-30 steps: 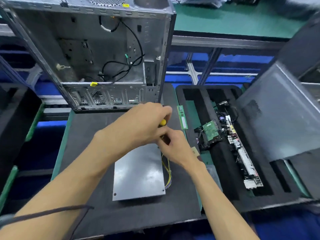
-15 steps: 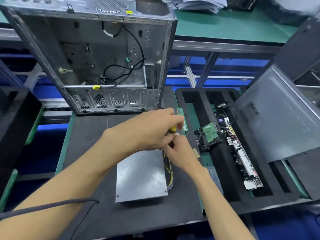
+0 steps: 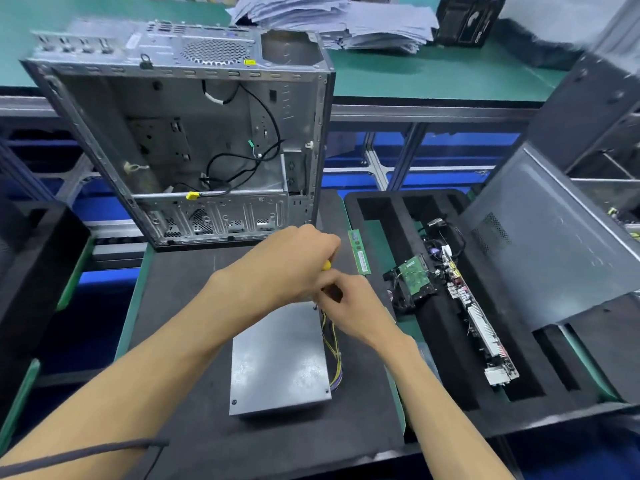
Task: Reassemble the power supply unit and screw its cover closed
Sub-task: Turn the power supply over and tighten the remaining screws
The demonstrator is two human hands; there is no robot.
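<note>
Head view: your power supply unit (image 3: 278,358) lies flat on the black foam mat (image 3: 194,292) directly in front of you, its grey cover (image 3: 277,368) facing up and seated on the body, with two screws visible in the near corners. A bundle of yellow wires (image 3: 334,348) comes out along its right side. Both of your hands meet over the unit's far right corner. Your left hand (image 3: 287,268) is curled into a fist around the handle of a screwdriver (image 3: 326,265), of which only a small patch of yellow shows between the fingers. Your right hand (image 3: 353,306) sits just below and beside the left, fingers curled in towards the tool's shaft; the grip point is hidden by the hand itself, so whether it pinches the shaft or a screw cannot be told. The tip of the tool is not visible. Behind the mat stands an open computer case (image 3: 194,140), upright, with black cables loose inside. Just right of your hands a green memory stick (image 3: 359,251) lies at the mat's edge. In the black foam tray (image 3: 381,216) to your right rest a hard drive (image 3: 414,280) and a long circuit board (image 3: 479,323), touching one another. A grey side panel (image 3: 554,244) leans over the tray's right part.
</note>
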